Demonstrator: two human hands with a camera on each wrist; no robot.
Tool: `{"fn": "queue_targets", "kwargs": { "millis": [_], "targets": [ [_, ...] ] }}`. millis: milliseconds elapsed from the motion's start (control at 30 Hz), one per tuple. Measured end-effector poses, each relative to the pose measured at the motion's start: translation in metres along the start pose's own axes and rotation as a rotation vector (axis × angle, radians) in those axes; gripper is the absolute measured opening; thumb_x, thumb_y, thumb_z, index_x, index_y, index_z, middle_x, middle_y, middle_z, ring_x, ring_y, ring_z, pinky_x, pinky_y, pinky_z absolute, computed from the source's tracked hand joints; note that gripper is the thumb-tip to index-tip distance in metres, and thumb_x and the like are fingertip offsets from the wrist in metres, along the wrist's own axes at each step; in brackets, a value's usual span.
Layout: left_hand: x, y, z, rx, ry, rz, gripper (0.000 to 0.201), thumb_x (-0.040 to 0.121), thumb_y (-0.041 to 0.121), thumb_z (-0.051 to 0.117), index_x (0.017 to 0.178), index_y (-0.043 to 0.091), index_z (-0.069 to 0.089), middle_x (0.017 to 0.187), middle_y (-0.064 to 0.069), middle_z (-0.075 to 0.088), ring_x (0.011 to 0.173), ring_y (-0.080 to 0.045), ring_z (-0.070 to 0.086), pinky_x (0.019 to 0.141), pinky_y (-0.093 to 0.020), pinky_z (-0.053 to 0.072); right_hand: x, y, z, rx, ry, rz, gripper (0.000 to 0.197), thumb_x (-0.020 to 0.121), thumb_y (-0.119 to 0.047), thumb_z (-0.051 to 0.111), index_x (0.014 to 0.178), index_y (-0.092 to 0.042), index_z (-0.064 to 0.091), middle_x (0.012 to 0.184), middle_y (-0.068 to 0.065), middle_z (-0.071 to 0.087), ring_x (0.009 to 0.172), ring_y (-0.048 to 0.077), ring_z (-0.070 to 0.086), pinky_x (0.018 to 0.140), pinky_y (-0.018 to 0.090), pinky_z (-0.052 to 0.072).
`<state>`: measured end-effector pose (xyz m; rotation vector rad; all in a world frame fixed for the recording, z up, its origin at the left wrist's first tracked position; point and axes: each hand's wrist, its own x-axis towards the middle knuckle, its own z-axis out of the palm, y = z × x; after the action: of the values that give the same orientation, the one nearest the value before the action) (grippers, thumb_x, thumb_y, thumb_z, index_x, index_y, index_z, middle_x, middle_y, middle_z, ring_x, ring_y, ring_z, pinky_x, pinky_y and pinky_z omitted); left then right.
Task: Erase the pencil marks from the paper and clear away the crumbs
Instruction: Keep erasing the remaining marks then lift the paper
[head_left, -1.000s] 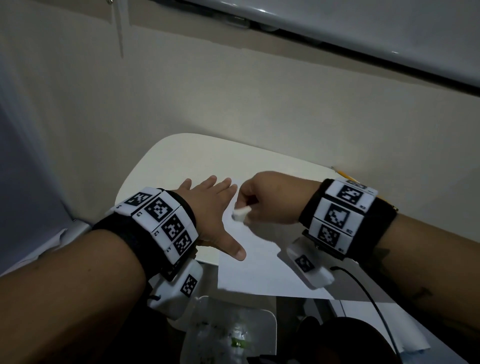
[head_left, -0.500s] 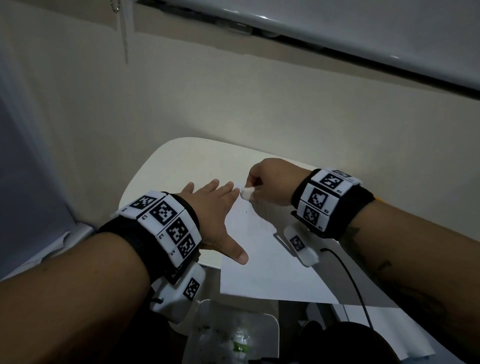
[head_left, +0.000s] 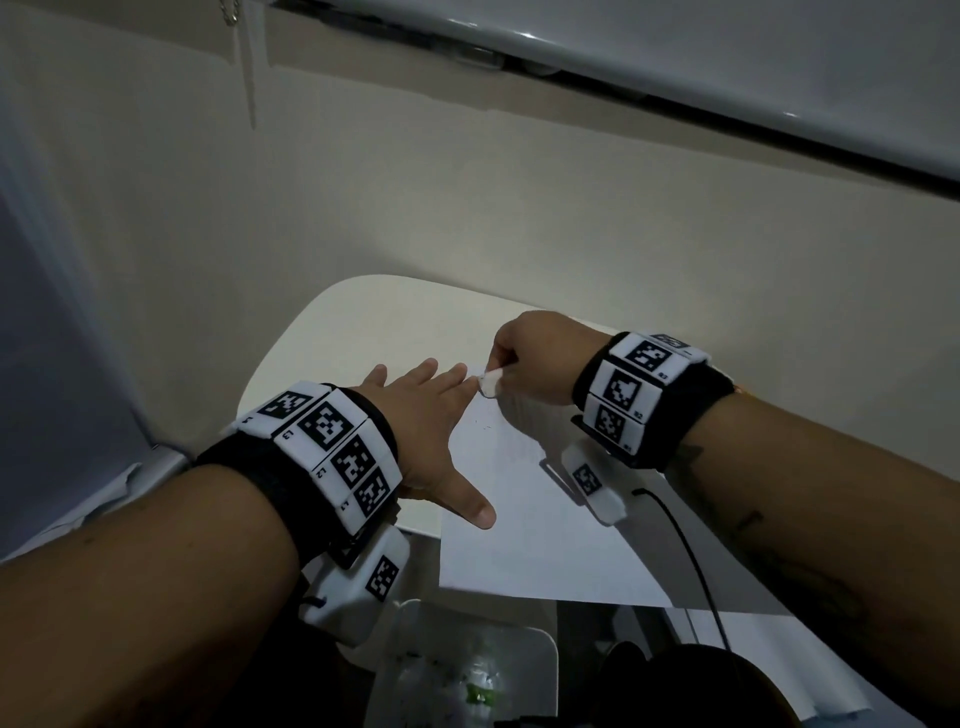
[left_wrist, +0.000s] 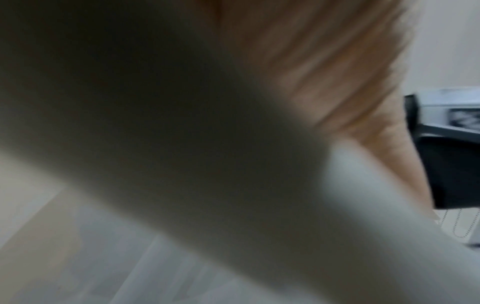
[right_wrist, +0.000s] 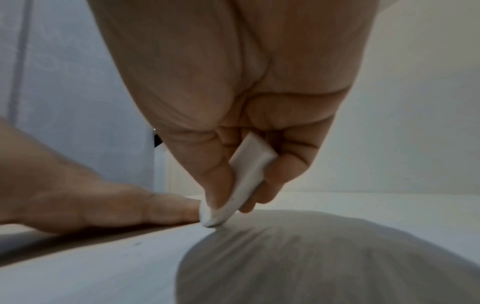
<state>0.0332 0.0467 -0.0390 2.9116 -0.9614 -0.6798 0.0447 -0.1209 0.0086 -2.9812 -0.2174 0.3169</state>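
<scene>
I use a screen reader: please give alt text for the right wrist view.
A right hand pinches a white eraser, its tip pressed to the paper. The left hand's fingers lie flat on the sheet beside it.

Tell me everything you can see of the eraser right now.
The eraser is a small, flat white block with rounded, worn corners and a few dark specks near its working end; it looks like soft rubber or vinyl. The right hand pinches it between thumb and fingers, tilted, with its lower corner pressed on the paper near the sheet's far edge. That corner sits right beside a fingertip of the left hand, which lies flat on the paper; whether they touch is unclear.
</scene>
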Motion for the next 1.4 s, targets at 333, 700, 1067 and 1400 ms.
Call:
{"fn": "queue_targets", "kwargs": {
  "millis": [333,700,1067,1400],
  "targets": [
    [0.0,0.002,-0.001,0.013,0.002,-0.009,0.144,0.05,0.095,0.056,0.154,0.027,-0.016,0.161,0.01,-0.021,0.149,-0.016,-0.02,0.119,-0.056,-0.006,-0.041,-0.007,0.001,0.03,-0.241,-0.064,0.021,0.08,-0.049,0.074,0.087,-0.029,0.072,0.081,-0.014,0.072,0.081,0.007,0.068,0.081,0.031,0.056],
    [-0.003,0.003,-0.003,0.017,-0.021,-0.021,0.141,0.052,0.094,0.055,0.154,0.027,-0.017,0.161,0.011,-0.022,0.148,-0.015,-0.021,0.119,-0.057,-0.006,-0.037,0.002,-0.001,0.023,-0.156,-0.064,0.018,0.085,-0.046,0.069,0.087,-0.027,0.07,0.078,-0.013,0.071,0.078,0.008,0.067,0.075,0.028,0.054],
    [-0.003,0.004,-0.004,0.025,-0.045,-0.026,0.141,0.052,0.095,0.054,0.153,0.028,-0.019,0.16,0.011,-0.024,0.147,-0.015,-0.023,0.118,-0.057,-0.008,-0.006,0.011,-0.002,0.002,-0.001,0.031,0.024,0.085,-0.044,0.072,0.093,-0.021,0.069,0.088,-0.009,0.065,0.088,0.013,0.061,0.071,0.026,0.045],
    [-0.001,0.002,-0.001,0.018,-0.023,-0.021,0.143,0.049,0.096,0.054,0.153,0.028,-0.017,0.16,0.012,-0.023,0.148,-0.015,-0.021,0.118,-0.057,-0.007,-0.048,0.001,-0.001,0.014,-0.307,-0.054,0.016,0.079,-0.046,0.075,0.085,-0.032,0.072,0.079,-0.016,0.072,0.079,0.005,0.068,0.079,0.03,0.057]
  ]
}}
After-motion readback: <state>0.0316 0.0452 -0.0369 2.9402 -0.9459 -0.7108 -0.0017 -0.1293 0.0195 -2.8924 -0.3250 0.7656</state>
